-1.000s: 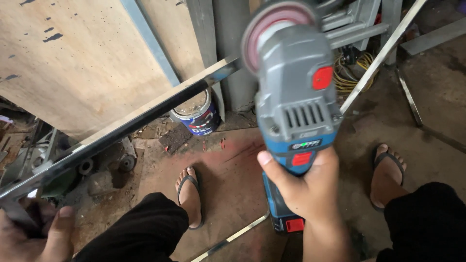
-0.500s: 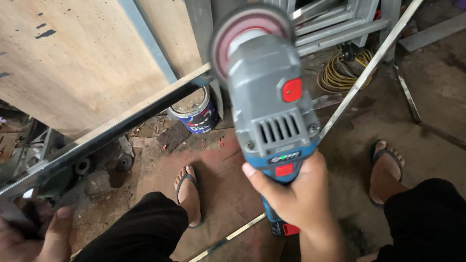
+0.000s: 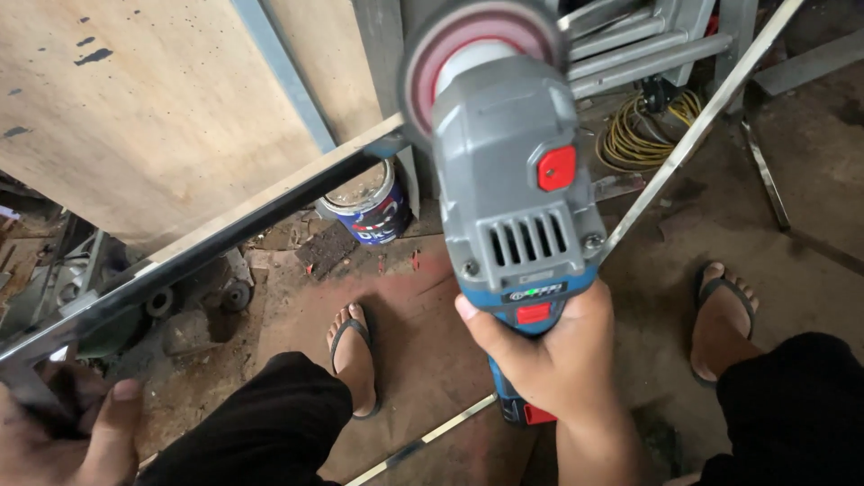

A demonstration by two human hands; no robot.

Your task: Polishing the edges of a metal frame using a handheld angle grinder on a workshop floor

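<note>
Both hands are closed: right hand (image 3: pixel 562 364) gripping the angle grinder (image 3: pixel 513 180), left hand (image 3: pixel 67 432) holding the metal bar (image 3: pixel 225 234).

Open floor (image 3: pixel 423 333) between feet; metal bar (image 3: pixel 234 225) crosses left, paint can (image 3: pixel 369 209) behind, cable coil (image 3: pixel 643 135) right.

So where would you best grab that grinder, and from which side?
Around the slim rear body of the grinder, from behind and below, as the right hand does: the disc sits at the far front end, so fingers stay away from it.
</note>
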